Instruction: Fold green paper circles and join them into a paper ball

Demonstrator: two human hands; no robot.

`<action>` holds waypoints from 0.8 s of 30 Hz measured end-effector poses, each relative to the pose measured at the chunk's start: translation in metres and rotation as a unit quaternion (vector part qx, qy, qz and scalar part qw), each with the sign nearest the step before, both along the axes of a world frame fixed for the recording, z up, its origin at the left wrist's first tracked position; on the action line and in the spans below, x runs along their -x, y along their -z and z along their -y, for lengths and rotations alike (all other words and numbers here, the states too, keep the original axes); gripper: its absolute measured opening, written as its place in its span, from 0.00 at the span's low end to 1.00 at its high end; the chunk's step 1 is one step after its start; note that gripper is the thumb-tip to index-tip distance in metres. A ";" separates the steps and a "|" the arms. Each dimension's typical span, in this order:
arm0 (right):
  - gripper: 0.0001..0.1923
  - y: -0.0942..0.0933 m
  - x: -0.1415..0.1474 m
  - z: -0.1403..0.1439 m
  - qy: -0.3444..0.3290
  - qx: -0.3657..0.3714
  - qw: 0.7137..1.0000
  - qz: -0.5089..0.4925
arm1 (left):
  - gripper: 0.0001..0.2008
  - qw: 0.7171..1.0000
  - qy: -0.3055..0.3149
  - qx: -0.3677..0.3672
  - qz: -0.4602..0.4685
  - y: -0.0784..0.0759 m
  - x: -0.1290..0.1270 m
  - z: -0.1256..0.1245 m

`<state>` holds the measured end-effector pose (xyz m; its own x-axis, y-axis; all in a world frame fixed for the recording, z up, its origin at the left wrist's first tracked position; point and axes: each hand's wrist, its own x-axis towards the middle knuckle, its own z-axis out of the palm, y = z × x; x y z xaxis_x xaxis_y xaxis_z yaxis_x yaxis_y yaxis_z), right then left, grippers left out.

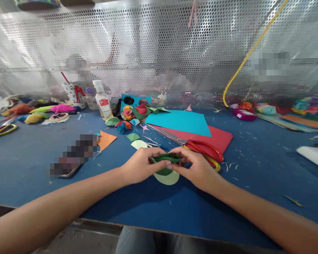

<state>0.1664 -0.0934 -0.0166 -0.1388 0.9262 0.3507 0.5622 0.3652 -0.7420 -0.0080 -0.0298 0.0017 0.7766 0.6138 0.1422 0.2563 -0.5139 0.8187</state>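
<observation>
Grips dark green paper (164, 158) with left hand (143, 165) and right hand (200, 169), nearer than the cyan sheet (180, 121). Shows on the tabletop (254, 176) a red sheet (221, 137) partly under it, scissors (184, 141) just in front, a bottle (103, 103) to its left, a purple object (244, 114) to its right.

No legible txt — red label (104, 103) on bottle (101, 93) too blurry to read.

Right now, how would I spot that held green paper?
On the blue table, look to the near side, where the left hand and right hand meet. Held between them is the dark green paper; its deeper green sets it apart from the pale green rounded paper showing below.
</observation>
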 end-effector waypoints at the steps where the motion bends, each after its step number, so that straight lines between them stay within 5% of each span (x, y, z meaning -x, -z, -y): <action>1: 0.10 0.000 0.000 0.000 -0.001 -0.002 1.000 0.001 | 0.12 1.000 0.002 0.002 0.000 0.000 0.000 0.000; 14: 0.09 -0.003 0.000 0.003 -0.001 0.000 1.000 0.012 | 0.13 1.000 -0.004 -0.005 -0.017 -0.001 -0.001 0.000; 20: 0.14 -0.012 -0.001 0.016 0.092 -0.112 0.987 -0.065 | 0.14 0.999 0.004 -0.021 -0.026 -0.003 0.001 0.001; 24: 0.12 -0.012 0.000 0.018 0.075 -0.134 0.986 -0.062 | 0.13 0.999 0.015 -0.016 -0.027 -0.001 0.001 0.000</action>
<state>0.1666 -0.1116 -0.0048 0.0521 0.8051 0.5909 0.5350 0.4771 -0.6972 -0.0086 -0.0302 0.0031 0.8021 0.5855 0.1175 0.2841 -0.5472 0.7874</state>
